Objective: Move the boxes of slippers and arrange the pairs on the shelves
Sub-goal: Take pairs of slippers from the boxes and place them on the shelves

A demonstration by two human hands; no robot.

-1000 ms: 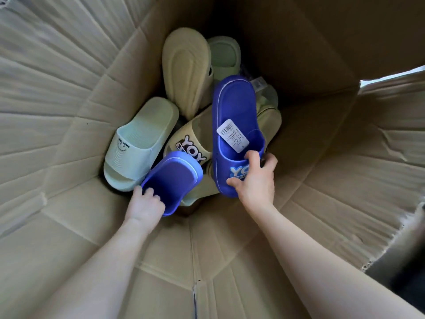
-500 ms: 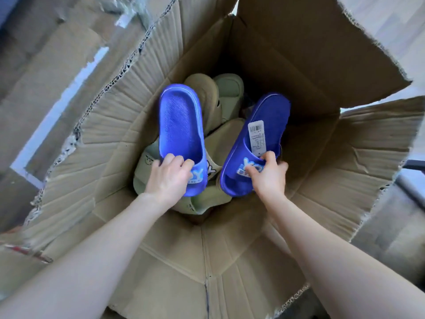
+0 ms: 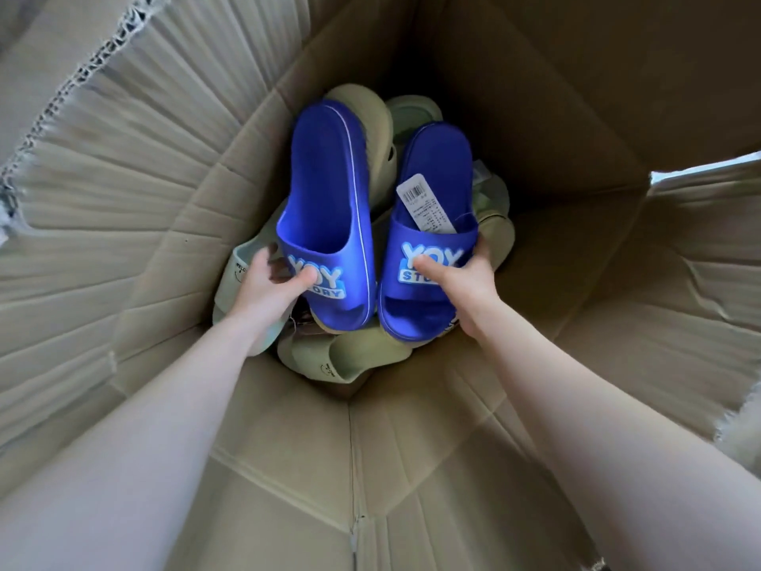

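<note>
I look down into a large cardboard box (image 3: 535, 117). My left hand (image 3: 267, 286) grips the strap end of a blue slipper (image 3: 325, 191), thumb on its white lettering. Beside it, my right hand (image 3: 465, 278) grips a second blue slipper (image 3: 436, 175), which has a white barcode tag (image 3: 428, 204) tucked under its strap. Both slippers are held footbed up, side by side, toes toward me. Under them lies a heap of pale green and beige slippers (image 3: 346, 356), partly hidden.
The box's inner walls (image 3: 144, 199) rise steeply all round the heap. A torn corrugated flap edge (image 3: 82, 76) shows at the upper left, and a gap in the right wall (image 3: 708, 166) lets in light.
Both blue slippers were lifted off the heap and brought side by side. The left one was turned footbed up with its lettering toward me. The view moved closer into the box.
</note>
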